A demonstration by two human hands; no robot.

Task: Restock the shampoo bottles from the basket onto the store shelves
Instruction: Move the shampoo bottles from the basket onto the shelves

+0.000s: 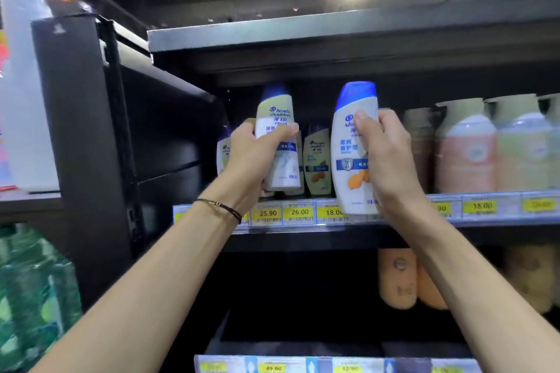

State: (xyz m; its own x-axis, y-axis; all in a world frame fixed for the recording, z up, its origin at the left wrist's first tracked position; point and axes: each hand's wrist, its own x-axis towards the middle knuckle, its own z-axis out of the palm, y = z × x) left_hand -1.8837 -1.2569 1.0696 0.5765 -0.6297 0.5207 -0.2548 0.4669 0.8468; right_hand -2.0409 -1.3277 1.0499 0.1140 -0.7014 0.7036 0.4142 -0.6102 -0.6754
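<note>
My left hand [251,157] grips a white shampoo bottle with a blue cap [277,118], held upright over the left end of the upper shelf [500,215]. A second white, blue-capped shampoo bottle [351,142] with an orange picture is held by my right hand [385,157] in front of the shelf edge. Between and behind them stand smaller shampoo bottles [316,160] on the shelf. The basket is out of view.
Pink and green bottles [491,148] fill the shelf to the right. Yellow price tags [298,212] line the shelf edge. Orange bottles [397,278] stand on the shelf below. A black side panel [81,118] bounds the left; green packs [33,291] sit beyond it.
</note>
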